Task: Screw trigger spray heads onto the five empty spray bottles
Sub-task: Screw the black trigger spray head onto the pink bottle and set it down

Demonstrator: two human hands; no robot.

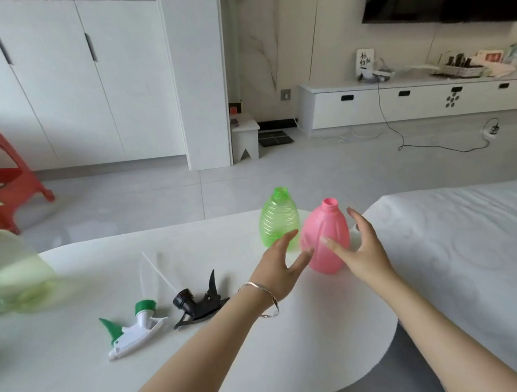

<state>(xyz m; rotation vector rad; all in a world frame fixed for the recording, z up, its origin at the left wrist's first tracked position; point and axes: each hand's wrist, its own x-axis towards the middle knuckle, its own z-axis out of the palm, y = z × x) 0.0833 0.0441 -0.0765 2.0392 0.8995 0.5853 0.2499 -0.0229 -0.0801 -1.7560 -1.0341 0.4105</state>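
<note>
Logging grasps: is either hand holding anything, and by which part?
Nothing held: left hand and right hand are open either side of the pink plastic bottle.

Illegible calligraphy on white card (365, 60)

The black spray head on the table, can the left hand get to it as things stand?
Probably yes. The left hand is open and holds nothing, and the black spray head lies on the table just beside that wrist, with nothing between them.

Bare table (227, 383) on the near side; green bottle (277, 219) just beside pink bottle (327, 222), black spray head (204, 303) near.
</note>
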